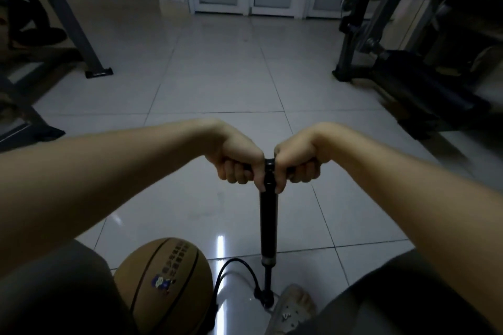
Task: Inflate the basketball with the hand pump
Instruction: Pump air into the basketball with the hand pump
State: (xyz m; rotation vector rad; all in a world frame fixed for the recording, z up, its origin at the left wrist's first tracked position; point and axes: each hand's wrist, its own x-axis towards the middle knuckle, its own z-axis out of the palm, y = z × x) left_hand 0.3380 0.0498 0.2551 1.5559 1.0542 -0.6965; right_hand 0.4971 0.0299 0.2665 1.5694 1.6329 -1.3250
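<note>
**Pump handle in both fists, ball loose at 7 o'clock**

Person's got the left hand [235,162] curled round the 9 o'clock half of the T-handle [269,162] and the right hand [299,162] round the 3 o'clock half.

The pump [269,223] stands about upright, base at 6 o'clock in view, with a slippered foot [293,307] just beside it at 4 o'clock.

The hose [234,260] loops toward the basketball [163,285], which sits on the floor [217,84] beside their left leg. The joint with the ball is hidden.

Worries: nothing seems to hold the ball, so a hard stroke could tug the hose, roll it and bend the needle. The tiles look glossy, and it's unclear whether the foot pins the base, so it might skid.
</note>
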